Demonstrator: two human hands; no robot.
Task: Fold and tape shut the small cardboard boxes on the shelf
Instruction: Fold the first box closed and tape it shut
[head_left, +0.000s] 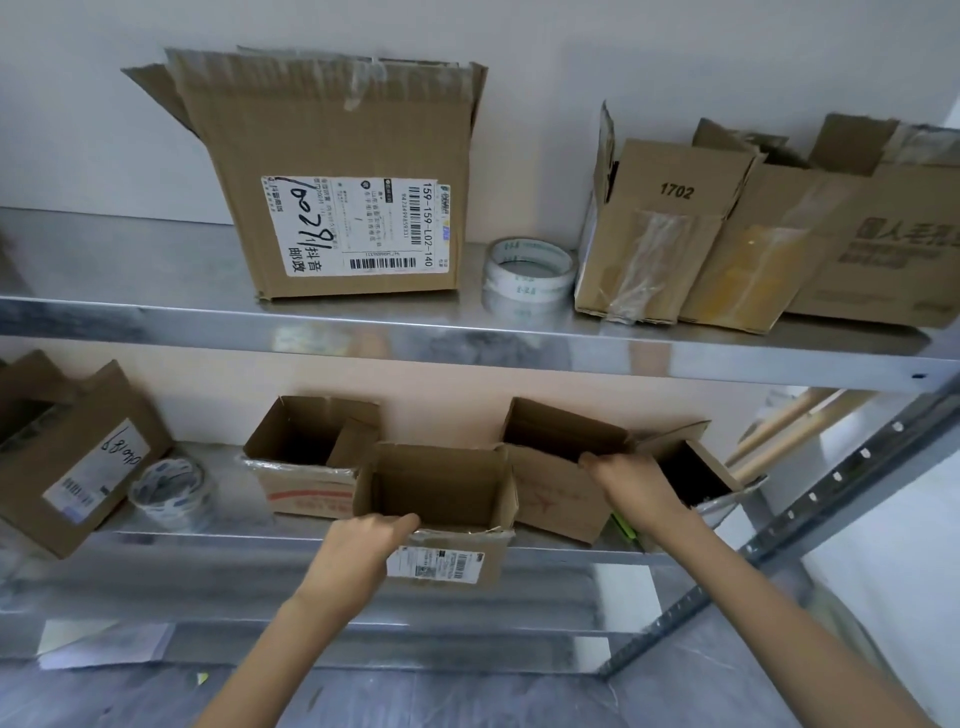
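The open front box (441, 488) is set at the near edge of the lower shelf (249, 540). Its near rim is gripped by the left hand (363, 545), with the fingers curled over it. The top edge of the right box (550, 499), just beside it, appears to be pinched by the right hand (631, 480). A tape roll (169, 491) is seen farther left.

Cardboard boxes (343, 171): four on the upper shelf (467, 343), five below it. Tape rolls (530, 270): one on it, one below.

The upper shelf (467, 345) overhangs the crowded open boxes (436, 483). A narrow bare strip of lower shelf (232, 519) separates them from the tape roll (171, 488).
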